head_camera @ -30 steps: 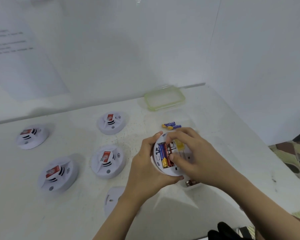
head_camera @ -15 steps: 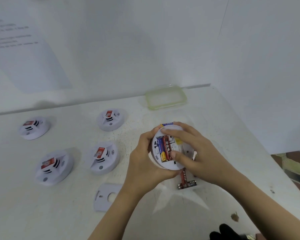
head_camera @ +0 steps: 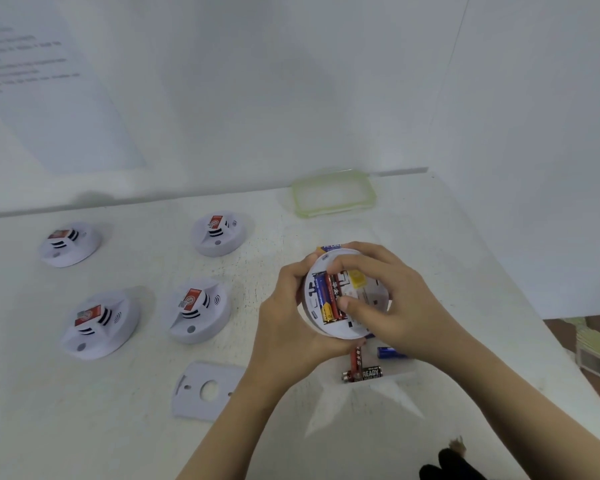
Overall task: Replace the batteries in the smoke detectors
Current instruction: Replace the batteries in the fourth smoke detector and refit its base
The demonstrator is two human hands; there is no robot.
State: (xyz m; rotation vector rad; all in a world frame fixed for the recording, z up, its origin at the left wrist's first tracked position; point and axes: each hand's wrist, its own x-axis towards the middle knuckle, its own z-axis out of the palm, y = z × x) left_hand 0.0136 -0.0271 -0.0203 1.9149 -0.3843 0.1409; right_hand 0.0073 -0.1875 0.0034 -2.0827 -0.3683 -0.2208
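A big white table [head_camera: 118, 410] fills the view. Above it, right of the middle, the left hand [head_camera: 291, 327] grips an open white smoke detector [head_camera: 338, 331] by its rim, with its back facing up. The right hand [head_camera: 395, 306] curls over it. Four round white smoke detectors with red stickers sit on the left part of the table, two far [head_camera: 69, 244] [head_camera: 218, 234] and two near [head_camera: 99, 323] [head_camera: 197, 310]. A clear lid with a green rim [head_camera: 331, 194] lies at the back. A flat white plate with a round hole [head_camera: 194, 403] lies near the left arm. Inside the held detector a blue and gold battery [head_camera: 323, 296] lies beside a red battery [head_camera: 334, 292] — the right finger and thumb pinch the red one. Under the hands lie loose batteries — red [head_camera: 355, 362], black [head_camera: 368, 373] and blue [head_camera: 390, 352]
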